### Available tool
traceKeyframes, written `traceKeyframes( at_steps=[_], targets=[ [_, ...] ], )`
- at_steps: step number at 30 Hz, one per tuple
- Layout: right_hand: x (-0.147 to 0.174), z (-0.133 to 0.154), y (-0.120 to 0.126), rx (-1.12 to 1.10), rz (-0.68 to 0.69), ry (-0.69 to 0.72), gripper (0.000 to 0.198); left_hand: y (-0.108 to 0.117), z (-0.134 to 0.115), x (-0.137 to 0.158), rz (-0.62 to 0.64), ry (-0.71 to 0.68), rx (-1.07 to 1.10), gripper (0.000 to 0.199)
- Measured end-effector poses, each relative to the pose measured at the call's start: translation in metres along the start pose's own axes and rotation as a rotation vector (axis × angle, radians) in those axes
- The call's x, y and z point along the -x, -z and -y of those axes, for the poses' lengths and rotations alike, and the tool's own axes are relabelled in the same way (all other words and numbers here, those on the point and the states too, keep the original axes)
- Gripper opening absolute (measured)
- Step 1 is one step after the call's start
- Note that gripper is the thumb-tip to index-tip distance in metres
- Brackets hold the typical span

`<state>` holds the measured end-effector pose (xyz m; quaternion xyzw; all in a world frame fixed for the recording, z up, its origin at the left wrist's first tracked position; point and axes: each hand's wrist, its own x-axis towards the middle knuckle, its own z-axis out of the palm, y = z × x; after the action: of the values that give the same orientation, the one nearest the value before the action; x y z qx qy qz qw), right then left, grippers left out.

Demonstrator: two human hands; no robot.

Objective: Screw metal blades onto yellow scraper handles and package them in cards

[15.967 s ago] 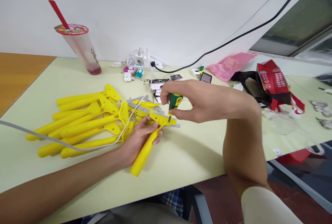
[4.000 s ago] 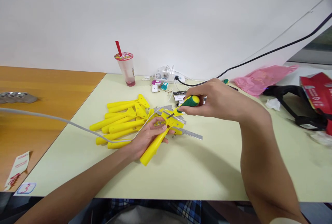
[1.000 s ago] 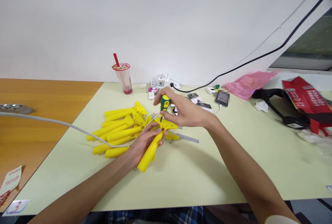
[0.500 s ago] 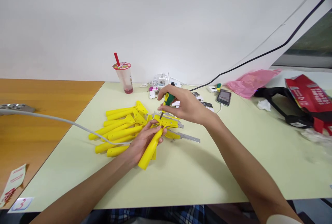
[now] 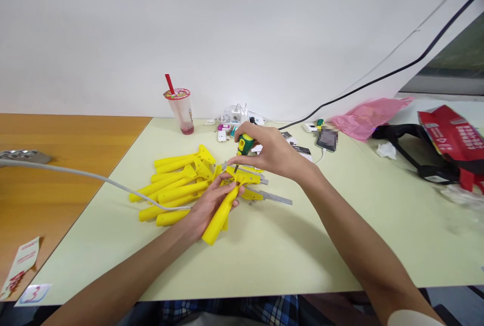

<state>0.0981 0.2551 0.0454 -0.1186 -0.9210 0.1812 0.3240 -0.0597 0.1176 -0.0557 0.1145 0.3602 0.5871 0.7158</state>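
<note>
My left hand [image 5: 204, 211] is closed around a yellow plastic scraper [image 5: 220, 217], its handle slanting down toward me and its head facing away. In my right hand [image 5: 270, 152] is a short screwdriver [image 5: 245, 144] with a green and yellow handle, gripped between thumb and fingers. The screwdriver's tip points down at the scraper's head; whether it sits in a screw is too small to tell. Several more yellow scrapers [image 5: 181, 192] lie in a pile left of and behind my left hand. A metal blade [image 5: 278, 198] sticks out to the right from another yellow head.
A plastic cup [image 5: 181, 112] with a red straw stands at the back. Chargers [image 5: 236, 114], a phone [image 5: 326, 139] and a pink bag [image 5: 368, 117] lie along the wall. A grey cable [image 5: 94, 177] crosses the pile. Black headgear [image 5: 408, 157] is at right.
The screwdriver handle has turned slightly in my right hand, and those fingers have shifted a little. My left hand and the scraper stay nearly in place.
</note>
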Motion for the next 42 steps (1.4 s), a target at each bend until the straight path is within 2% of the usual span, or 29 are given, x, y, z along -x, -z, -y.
traceKeyframes(
  at_steps=[6,11,16,19,21,24,26,28,31,33,35,37,38,40,42],
  targets=[
    [0.001,-0.008,-0.013,0.199,-0.197,-0.022,0.047,0.002,-0.001,0.000,-0.048,-0.102,-0.077,0.051],
    [-0.001,-0.009,-0.021,0.232,-0.358,-0.093,0.052,0.006,-0.003,-0.003,-0.066,-0.218,-0.207,0.060],
    [-0.001,-0.001,-0.030,0.165,-0.413,-0.155,0.051,0.002,0.002,-0.003,-0.064,-0.345,-0.255,0.064],
    [0.002,0.013,-0.033,0.092,-0.444,-0.127,0.040,-0.003,0.004,-0.001,-0.060,-0.384,-0.269,0.067],
    [0.008,0.028,-0.030,0.061,-0.485,-0.051,0.032,-0.004,0.003,0.000,-0.060,-0.406,-0.275,0.066],
    [0.027,0.059,-0.022,0.098,-0.546,0.060,0.028,-0.005,-0.002,0.003,-0.049,-0.427,-0.274,0.063],
    [0.045,0.079,-0.017,0.161,-0.546,0.054,0.025,-0.007,-0.007,0.007,-0.032,-0.449,-0.259,0.062],
    [0.064,0.095,-0.016,0.175,-0.474,-0.038,0.022,-0.013,-0.011,0.012,0.010,-0.467,-0.235,0.060],
    [0.089,0.108,-0.027,0.057,-0.281,-0.346,0.022,-0.032,-0.010,0.022,0.115,-0.469,-0.183,0.055],
    [0.101,0.113,-0.038,-0.046,-0.202,-0.508,0.030,-0.048,-0.006,0.029,0.191,-0.467,-0.142,0.052],
    [0.110,0.115,-0.047,-0.181,-0.149,-0.595,0.034,-0.064,0.000,0.036,0.285,-0.484,-0.152,0.047],
    [0.115,0.118,-0.052,-0.333,-0.132,-0.660,0.035,-0.074,0.006,0.045,0.330,-0.563,-0.297,0.042],
    [0.118,0.119,-0.052,-0.397,-0.142,-0.689,0.037,-0.076,0.009,0.052,0.304,-0.643,-0.404,0.041],
    [0.123,0.120,-0.050,-0.473,-0.192,-0.738,0.041,-0.072,0.014,0.072,0.159,-0.869,-0.589,0.045],
    [0.129,0.119,-0.047,-0.491,-0.253,-0.766,0.043,-0.061,0.021,0.103,0.057,-1.057,-0.623,0.050]
  ],
)
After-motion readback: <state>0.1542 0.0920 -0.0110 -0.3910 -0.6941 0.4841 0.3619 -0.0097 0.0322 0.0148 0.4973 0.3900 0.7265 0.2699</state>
